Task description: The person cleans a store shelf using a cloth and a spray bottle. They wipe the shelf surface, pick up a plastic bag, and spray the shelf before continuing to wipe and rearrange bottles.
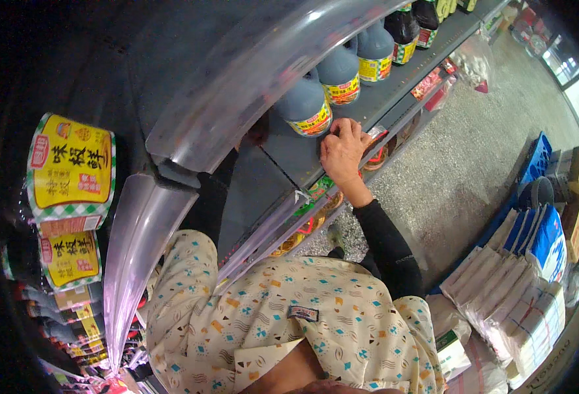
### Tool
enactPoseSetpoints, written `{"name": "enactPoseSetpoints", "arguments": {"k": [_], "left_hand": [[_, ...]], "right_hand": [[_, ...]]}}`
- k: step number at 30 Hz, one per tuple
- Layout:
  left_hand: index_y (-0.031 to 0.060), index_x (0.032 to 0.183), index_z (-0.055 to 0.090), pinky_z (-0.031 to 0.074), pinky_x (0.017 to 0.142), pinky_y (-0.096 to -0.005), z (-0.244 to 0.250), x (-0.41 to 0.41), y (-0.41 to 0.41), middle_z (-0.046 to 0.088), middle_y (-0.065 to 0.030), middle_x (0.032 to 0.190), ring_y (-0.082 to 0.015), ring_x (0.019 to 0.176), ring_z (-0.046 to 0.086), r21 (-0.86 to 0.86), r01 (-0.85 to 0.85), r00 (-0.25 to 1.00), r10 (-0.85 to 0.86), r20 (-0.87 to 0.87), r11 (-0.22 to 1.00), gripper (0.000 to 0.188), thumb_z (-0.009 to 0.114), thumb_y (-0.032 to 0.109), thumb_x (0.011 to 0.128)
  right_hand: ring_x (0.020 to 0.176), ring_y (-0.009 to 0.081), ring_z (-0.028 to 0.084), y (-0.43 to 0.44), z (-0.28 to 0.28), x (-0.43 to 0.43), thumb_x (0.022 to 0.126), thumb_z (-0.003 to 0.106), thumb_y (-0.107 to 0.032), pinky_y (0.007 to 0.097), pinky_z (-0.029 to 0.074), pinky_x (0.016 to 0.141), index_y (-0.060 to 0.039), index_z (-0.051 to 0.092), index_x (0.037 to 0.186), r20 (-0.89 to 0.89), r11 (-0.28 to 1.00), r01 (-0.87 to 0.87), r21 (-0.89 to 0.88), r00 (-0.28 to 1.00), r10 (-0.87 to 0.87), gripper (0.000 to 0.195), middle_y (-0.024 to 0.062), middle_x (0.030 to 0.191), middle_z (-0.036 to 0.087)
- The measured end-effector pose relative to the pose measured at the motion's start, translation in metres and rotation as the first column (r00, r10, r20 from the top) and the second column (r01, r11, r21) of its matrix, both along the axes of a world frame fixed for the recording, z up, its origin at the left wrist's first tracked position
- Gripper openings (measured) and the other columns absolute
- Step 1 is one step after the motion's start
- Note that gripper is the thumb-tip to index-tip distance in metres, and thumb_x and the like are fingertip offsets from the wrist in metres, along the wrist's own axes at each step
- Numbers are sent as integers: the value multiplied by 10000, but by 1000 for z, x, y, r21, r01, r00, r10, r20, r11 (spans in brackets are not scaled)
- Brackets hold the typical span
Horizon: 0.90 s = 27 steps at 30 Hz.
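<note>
My right hand (344, 153), its fingers bent, is at the front edge of a grey metal shelf (270, 167). Its fingertips are close beside the nearest dark plastic jug (305, 107), which has a yellow label with writing; whether they touch it is unclear. What lies under the palm is hidden. Two similar handled jugs (337, 74) (374, 51) stand behind in a row. My left arm (215, 202), in a black sleeve, reaches in beneath the upper shelf's clear plastic edge strip (250, 88). Of my left hand (259, 129), only a dim, shadowed part shows.
On the upper left stand bottles with large yellow labels (70, 167). Packaged goods (314, 224) fill a lower shelf. Beyond the speckled floor (442, 162), to the right, are stacked plastic-wrapped packs (506, 305), a blue crate (535, 152) and cardboard boxes (576, 226).
</note>
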State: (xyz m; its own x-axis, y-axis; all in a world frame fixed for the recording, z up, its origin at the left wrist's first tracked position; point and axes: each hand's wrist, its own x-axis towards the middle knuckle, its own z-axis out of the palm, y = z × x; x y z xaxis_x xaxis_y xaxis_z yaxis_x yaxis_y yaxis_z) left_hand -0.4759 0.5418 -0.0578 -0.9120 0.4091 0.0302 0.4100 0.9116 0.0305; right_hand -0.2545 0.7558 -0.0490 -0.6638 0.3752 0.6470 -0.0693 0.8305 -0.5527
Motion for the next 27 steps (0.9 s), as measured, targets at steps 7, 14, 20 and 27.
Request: {"name": "enactPoseSetpoints", "arguments": {"k": [7,14,20,27], "left_hand": [[151,1280,458,165,1031,-560,4,-1,0,287,-139,1413,-364,1305,205,-3,-60,997,59,-51,998,488,516,341,834],[192,1247,500,220,1001,-560,20,92,-30,316,-111,1398,-349,1272,257,-74,0,993,-8,-119,997,477,574,294,787],[260,1215,503,229,1018,-482,65,208,-35,373,-134,1340,-341,1195,344,156,312,934,-332,129,937,606,636,69,655],[174,1200,498,248,992,-477,38,120,-36,457,-151,1231,-359,1114,409,160,118,984,-137,112,980,473,581,152,735]], "right_hand": [[936,258,451,1,4,1,587,619,-147,411,307,729,-85,585,569,60,998,-23,52,998,20,73,34,873,493],[928,266,456,3,3,-1,608,613,-153,415,308,718,-77,591,578,31,998,-35,59,999,33,85,31,868,495],[913,273,456,6,1,-3,614,605,-146,418,290,694,-61,576,575,6,998,-54,38,999,54,98,44,860,485],[923,278,460,1,-2,2,625,586,-139,428,303,696,-62,566,587,42,996,-74,43,997,72,88,49,870,489]]}}
